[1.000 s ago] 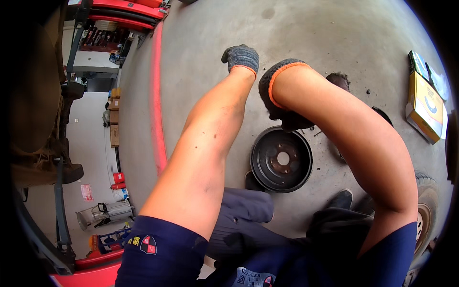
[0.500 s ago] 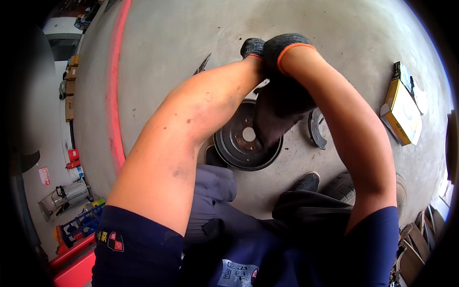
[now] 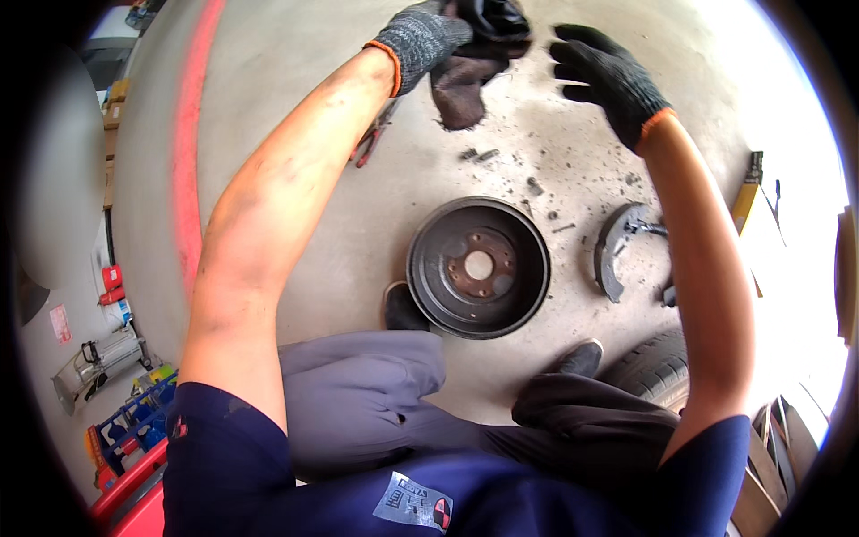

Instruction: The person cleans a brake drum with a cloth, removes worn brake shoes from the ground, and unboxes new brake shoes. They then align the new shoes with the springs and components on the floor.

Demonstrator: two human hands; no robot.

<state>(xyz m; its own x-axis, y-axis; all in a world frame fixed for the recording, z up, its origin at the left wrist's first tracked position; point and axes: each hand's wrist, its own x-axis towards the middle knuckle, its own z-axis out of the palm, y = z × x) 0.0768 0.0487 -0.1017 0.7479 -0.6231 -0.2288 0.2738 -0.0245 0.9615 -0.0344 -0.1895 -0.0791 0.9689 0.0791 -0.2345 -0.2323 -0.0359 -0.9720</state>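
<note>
My left hand [image 3: 416, 45], in a grey knit glove with an orange cuff, is closed on a dark, soiled rag [image 3: 461, 89] near the top edge. Part of the rag is bunched up and shiny black; a brownish end hangs down. Across from it, my right hand [image 3: 613, 85], gloved alike, has its fingers stretched apart and is holding nothing. Below both hands, a black brake drum [image 3: 503, 270] lies on the floor, its rusty centre facing up. Right of the drum is a curved brake shoe [image 3: 610, 255], partly hidden by my right forearm.
Red-handled pliers [image 3: 369, 148] lie beside my left forearm. Small bolts and dark debris [image 3: 535, 186] are scattered beyond the drum. My shoes flank it, with a tyre [image 3: 642, 362] at the right. A red floor line [image 3: 188, 161] runs along the left; a yellow box [image 3: 747, 201] sits far right.
My hands have moved apart, the left one leftward with the rag, the right one outward and open. The drum and the scattered parts beyond it now show fully.
</note>
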